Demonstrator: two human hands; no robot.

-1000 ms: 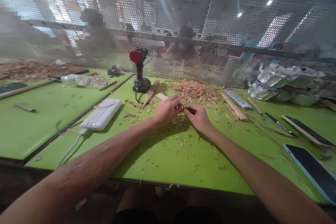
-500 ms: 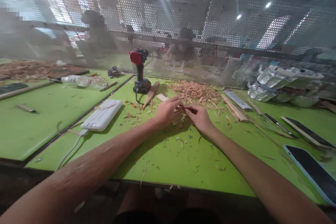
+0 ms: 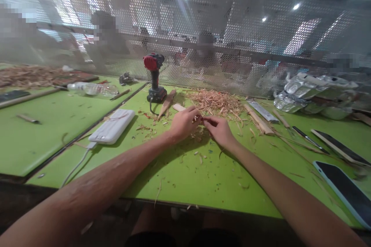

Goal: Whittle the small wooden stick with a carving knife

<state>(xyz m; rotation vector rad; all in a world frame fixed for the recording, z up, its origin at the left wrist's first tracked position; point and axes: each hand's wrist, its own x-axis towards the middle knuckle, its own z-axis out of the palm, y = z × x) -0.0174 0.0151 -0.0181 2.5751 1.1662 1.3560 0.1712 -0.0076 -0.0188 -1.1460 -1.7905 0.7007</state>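
Note:
My left hand (image 3: pixel 185 123) and my right hand (image 3: pixel 220 129) meet at the fingertips over the green table (image 3: pixel 185 177). Both are closed in a pinch on something too small to make out. A pale flat wooden piece (image 3: pixel 179 107) shows just behind my left hand; whether the hand touches it I cannot tell. Wood crumbs (image 3: pixel 199 135) lie under and in front of my fingers. Beyond my hands is a heap of thin wood shavings (image 3: pixel 217 101). A pointed flat wooden strip (image 3: pixel 167 105) lies to the left of the pale piece.
A red and black cordless drill (image 3: pixel 154 77) stands upright at the back. A white power bank (image 3: pixel 113 127) with a cable lies left. On the right are a wooden stick (image 3: pixel 259 119), a pen (image 3: pixel 310 139), two phones (image 3: pixel 344 189) and foil-wrapped items (image 3: pixel 313 92). Perforated metal mesh (image 3: pixel 174 38) rises behind.
Almost nothing differs. My hands stay together in the same place, with at most a slight shift of the fingers.

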